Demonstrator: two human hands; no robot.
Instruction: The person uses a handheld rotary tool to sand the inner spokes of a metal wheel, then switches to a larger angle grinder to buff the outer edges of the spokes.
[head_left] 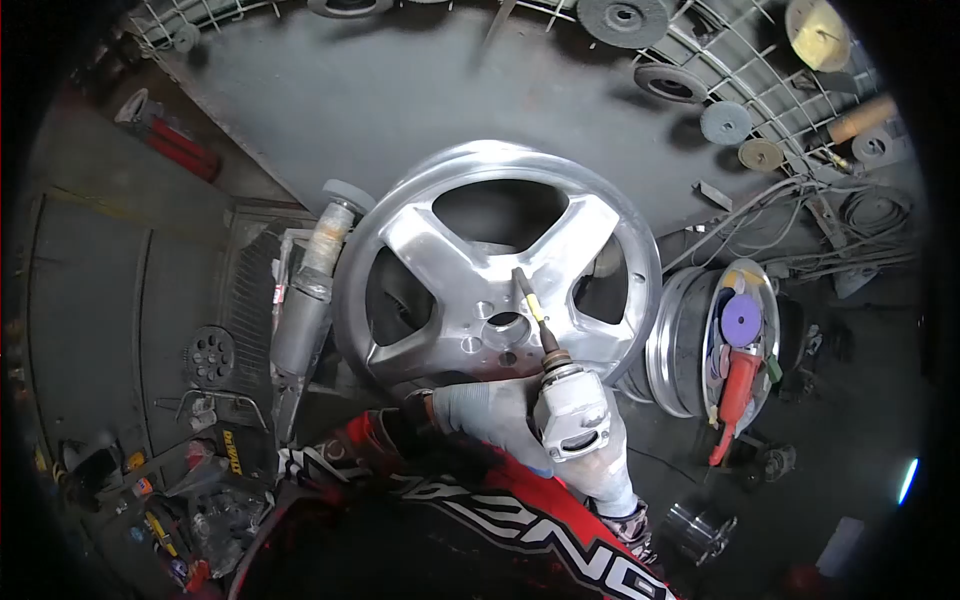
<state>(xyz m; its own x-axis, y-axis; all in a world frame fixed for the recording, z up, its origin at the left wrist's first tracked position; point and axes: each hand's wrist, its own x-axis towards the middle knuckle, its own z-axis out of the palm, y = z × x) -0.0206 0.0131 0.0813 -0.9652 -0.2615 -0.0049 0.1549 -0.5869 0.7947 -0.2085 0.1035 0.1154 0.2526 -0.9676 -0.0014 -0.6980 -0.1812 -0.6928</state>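
A bare-metal car wheel rim (410, 240) with broad spokes stands before me, its face turned toward me. Both my hands wear pale grey work gloves and grip a grinder (575, 415) with a white-grey head. My left hand (500, 415) is closed against the left side of the head, with some fingers hidden. My right hand (610, 470) wraps around its right side and underside. From the head a long, tapered bit (532, 300) with a yellow band reaches up across the rim's hub area. Its tip appears at the face near the upper spokes' junction; contact cannot be made out.
Right of the rim, another wheel (680, 340) holds a red polisher (740, 385) with a purple pad. A grey cylindrical tool (300, 330) stands at left. Grinding discs (622, 20) hang on a wire rack above. Cables (870, 215) lie at right; assorted tools (200, 480) sit lower left.
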